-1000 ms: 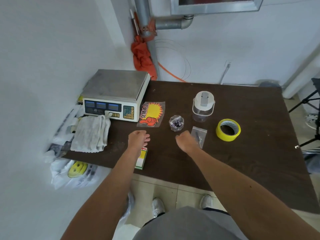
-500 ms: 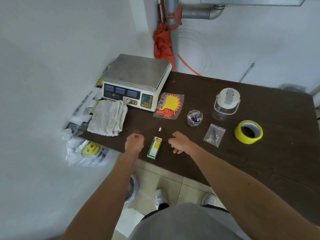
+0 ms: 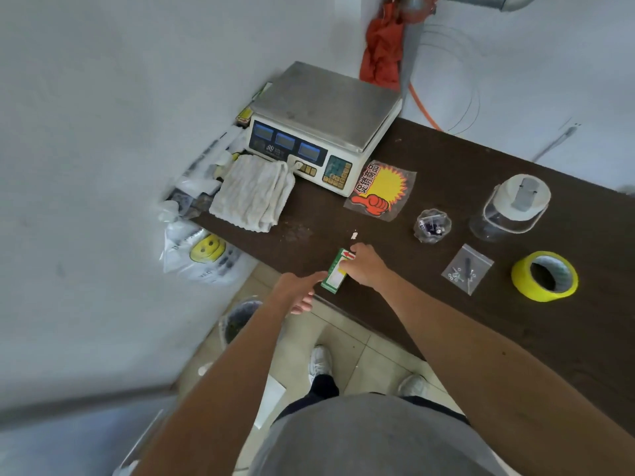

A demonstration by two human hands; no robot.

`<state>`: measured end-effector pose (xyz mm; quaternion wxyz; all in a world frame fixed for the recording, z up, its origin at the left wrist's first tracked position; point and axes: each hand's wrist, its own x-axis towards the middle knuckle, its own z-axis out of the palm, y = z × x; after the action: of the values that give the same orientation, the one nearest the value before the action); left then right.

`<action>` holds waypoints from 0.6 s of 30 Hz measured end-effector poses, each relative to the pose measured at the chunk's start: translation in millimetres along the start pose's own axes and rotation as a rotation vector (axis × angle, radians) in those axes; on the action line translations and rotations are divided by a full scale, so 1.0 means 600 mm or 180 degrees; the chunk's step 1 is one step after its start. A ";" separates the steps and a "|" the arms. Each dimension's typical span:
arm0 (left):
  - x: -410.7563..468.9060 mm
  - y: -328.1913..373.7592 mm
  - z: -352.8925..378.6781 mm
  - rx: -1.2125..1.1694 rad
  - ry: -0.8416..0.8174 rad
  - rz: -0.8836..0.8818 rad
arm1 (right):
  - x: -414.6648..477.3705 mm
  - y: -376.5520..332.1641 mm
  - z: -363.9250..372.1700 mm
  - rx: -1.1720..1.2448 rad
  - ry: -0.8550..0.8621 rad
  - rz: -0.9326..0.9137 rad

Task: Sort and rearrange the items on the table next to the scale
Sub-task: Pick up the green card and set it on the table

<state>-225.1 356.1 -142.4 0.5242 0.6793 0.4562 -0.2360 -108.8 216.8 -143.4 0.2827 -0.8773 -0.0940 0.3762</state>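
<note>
Right hand clasps the green box, long axis pointing toward the scale; left hand loosely curled, empty.

Both hands reach forward close together, right hand curled palm-down, left hand loosely curled.

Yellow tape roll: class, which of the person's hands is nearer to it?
Right. The right hand rests on the green box, on the side toward the yellow tape roll. The left hand is on the box's far side, at the table edge.
</note>
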 end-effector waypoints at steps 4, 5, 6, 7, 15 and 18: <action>0.007 -0.019 0.010 0.0072 -0.0039 -0.0036 | 0.001 0.001 0.004 -0.0157 0.0000 -0.0038; 0.008 -0.022 0.014 0.0027 -0.0066 -0.0027 | 0.002 0.001 0.004 -0.0171 -0.0031 -0.0030; 0.009 -0.026 0.017 -0.0019 -0.0136 -0.0023 | 0.002 0.001 0.005 -0.0199 -0.0080 -0.0014; 0.010 -0.029 0.021 -0.0066 -0.0225 -0.0034 | 0.001 0.001 0.007 -0.0235 -0.0130 -0.0002; 0.003 -0.050 0.015 -0.0705 -0.0324 -0.0052 | -0.012 0.008 0.043 -0.0482 -0.0213 -0.0143; 0.003 -0.048 0.002 -0.0829 -0.0317 0.0087 | -0.013 0.004 0.044 -0.0467 -0.0245 -0.0101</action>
<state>-249.0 356.5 -158.5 0.6331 0.5991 0.4471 -0.2010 -133.1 222.9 -154.9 0.2197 -0.8790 -0.1460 0.3973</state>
